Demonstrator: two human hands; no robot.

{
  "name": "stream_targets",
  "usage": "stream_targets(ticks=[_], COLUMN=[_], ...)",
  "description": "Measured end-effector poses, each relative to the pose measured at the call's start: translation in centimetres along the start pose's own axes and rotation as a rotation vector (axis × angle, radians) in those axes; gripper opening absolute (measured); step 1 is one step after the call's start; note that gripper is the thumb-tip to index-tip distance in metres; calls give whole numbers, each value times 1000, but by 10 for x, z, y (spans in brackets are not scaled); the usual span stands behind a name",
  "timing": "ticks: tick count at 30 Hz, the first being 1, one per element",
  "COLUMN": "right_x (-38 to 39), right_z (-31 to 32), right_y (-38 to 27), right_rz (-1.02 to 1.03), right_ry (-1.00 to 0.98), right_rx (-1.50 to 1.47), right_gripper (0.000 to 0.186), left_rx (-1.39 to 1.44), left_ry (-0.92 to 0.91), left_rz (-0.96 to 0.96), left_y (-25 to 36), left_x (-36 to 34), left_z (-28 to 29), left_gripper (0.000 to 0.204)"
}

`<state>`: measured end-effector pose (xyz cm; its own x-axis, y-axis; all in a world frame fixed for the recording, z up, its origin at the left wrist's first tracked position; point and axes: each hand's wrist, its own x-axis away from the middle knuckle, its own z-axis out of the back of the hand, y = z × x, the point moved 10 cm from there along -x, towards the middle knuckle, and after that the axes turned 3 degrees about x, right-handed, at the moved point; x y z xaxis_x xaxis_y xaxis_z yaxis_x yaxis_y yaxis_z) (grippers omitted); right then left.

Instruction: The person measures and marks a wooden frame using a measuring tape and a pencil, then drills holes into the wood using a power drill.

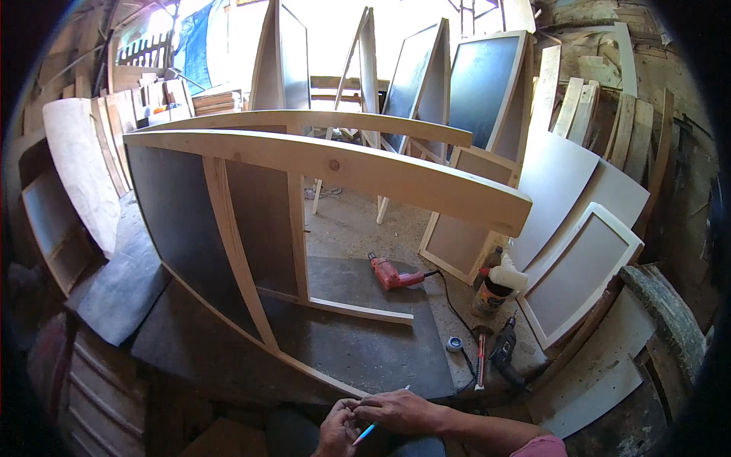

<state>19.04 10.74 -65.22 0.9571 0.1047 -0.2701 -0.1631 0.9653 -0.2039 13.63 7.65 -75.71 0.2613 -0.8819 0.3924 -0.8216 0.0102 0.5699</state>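
My left hand [337,433] and my right hand [402,412] meet at the near edge of the work surface, by the near end of a wooden frame's lower rail [311,369]. A light blue pen [365,433] runs under my right hand, which is closed round it; its other end shows above the knuckles. The left fingers are curled in beside the right ones, and what they pinch is hidden. The rail belongs to a large A-shaped wooden stand lying on its side, with a dark panel [186,217] and a long upper rail [335,164].
To the right are a red drill [394,273], a dark drill [503,352], a hammer [480,358], a small round blue-and-white container [454,344] and a can with a white bottle [508,277]. Framed boards [486,90] stand behind; white panels [553,183] lean at right.
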Motion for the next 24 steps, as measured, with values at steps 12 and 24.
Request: stream_targets(ticks=[12, 24], right_x=[-6, 1], right_z=[0, 27], right_y=[-14, 5], right_rz=[90, -33], right_ry=[96, 328], right_rx=[216, 147], right_gripper=[35, 17], left_rx=[41, 267], left_ry=[-60, -131], left_rz=[-137, -3], left_y=[-7, -15], left_x=[-7, 1], left_z=[2, -18], left_gripper=[20, 24])
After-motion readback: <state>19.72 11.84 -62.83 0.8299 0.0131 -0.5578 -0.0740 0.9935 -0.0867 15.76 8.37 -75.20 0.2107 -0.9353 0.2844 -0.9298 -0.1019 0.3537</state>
